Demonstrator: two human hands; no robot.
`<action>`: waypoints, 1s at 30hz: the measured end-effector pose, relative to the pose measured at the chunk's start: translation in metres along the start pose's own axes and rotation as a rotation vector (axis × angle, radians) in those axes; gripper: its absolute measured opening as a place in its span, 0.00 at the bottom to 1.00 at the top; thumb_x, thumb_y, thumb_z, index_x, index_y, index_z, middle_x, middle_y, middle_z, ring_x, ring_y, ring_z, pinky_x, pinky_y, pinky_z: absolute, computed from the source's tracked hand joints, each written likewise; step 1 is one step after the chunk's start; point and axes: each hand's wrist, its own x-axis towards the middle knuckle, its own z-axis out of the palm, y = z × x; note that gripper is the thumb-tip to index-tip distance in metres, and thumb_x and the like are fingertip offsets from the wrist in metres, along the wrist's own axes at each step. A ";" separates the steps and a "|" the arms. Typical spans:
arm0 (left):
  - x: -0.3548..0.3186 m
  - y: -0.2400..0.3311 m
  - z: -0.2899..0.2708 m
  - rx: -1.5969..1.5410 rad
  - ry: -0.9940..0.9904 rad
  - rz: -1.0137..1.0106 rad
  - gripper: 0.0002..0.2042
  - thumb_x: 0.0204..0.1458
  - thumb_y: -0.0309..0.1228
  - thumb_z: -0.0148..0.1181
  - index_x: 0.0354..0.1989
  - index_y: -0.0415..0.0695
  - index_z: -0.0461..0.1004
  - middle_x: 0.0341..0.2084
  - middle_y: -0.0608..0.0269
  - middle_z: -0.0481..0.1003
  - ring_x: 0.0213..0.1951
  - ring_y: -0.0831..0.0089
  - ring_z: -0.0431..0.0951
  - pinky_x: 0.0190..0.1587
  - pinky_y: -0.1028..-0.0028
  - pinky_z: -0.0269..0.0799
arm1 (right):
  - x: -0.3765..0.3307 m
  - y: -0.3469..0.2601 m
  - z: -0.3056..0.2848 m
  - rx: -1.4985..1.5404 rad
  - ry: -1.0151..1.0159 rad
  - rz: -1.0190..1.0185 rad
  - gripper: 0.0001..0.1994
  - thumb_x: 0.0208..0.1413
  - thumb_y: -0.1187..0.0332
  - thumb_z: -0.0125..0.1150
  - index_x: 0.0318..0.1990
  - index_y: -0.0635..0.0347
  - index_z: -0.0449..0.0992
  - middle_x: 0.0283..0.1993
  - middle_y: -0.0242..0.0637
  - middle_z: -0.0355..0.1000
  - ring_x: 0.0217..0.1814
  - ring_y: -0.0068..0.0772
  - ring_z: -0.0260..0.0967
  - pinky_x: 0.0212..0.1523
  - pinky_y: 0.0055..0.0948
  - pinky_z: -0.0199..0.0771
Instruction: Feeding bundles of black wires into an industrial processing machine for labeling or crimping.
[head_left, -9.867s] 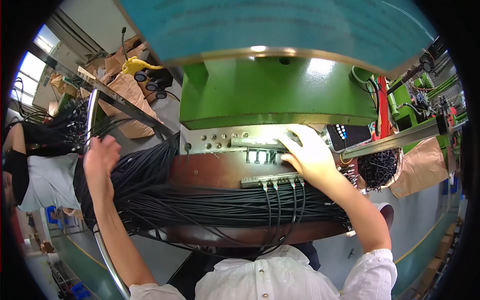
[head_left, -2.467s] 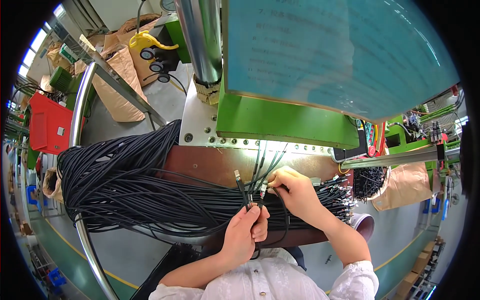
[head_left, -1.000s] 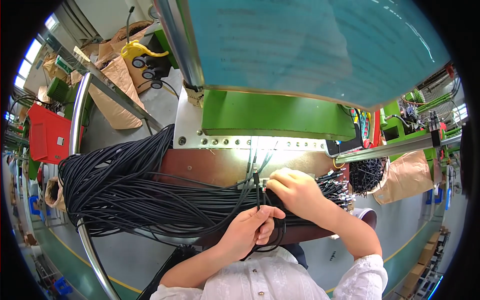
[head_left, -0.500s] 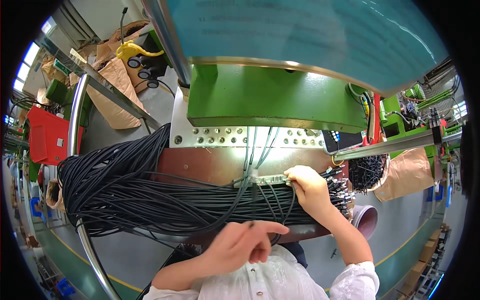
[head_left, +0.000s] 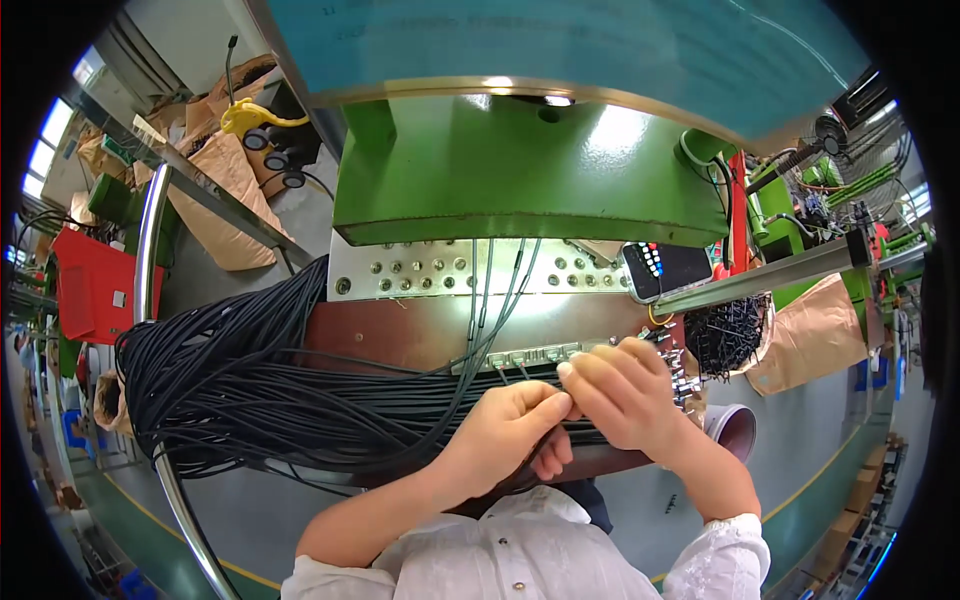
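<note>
Fingertips pressed closed, the left hand (head_left: 508,430) and right hand (head_left: 625,398) meet over whatever they pinch, hidden, beside a slotted metal strip (head_left: 528,357) at the far edge of black cables (head_left: 340,405) on the brown tabletop (head_left: 400,332); straight cable ends would probably help.

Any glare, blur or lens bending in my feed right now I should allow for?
Head view: white glare on the green block; head view: the brown board brightest along its upper middle, the black cables blending together in places; head view: lens bends the chrome rail, corners go black; head view: print on the blue sheet too soft to read.
</note>
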 end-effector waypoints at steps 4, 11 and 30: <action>-0.004 -0.008 0.003 0.684 0.199 0.358 0.09 0.56 0.33 0.52 0.34 0.39 0.73 0.14 0.64 0.71 0.16 0.73 0.72 0.20 0.73 0.66 | -0.004 0.007 -0.003 -0.122 -0.046 0.127 0.11 0.47 0.69 0.58 0.39 0.61 0.72 0.36 0.35 0.70 0.36 0.32 0.69 0.38 0.33 0.68; -0.019 -0.022 0.015 1.025 0.271 0.620 0.06 0.48 0.30 0.60 0.32 0.41 0.75 0.14 0.60 0.70 0.16 0.65 0.71 0.20 0.70 0.67 | -0.032 0.006 0.033 0.319 0.005 0.436 0.12 0.43 0.80 0.63 0.38 0.61 0.73 0.39 0.40 0.75 0.40 0.38 0.73 0.38 0.31 0.72; 0.126 0.021 -0.092 -0.179 0.017 0.325 0.10 0.59 0.32 0.47 0.37 0.37 0.70 0.25 0.60 0.73 0.24 0.74 0.71 0.27 0.77 0.65 | 0.022 0.083 0.046 0.701 -0.140 0.819 0.06 0.49 0.71 0.60 0.33 0.65 0.75 0.38 0.41 0.75 0.41 0.35 0.71 0.42 0.32 0.72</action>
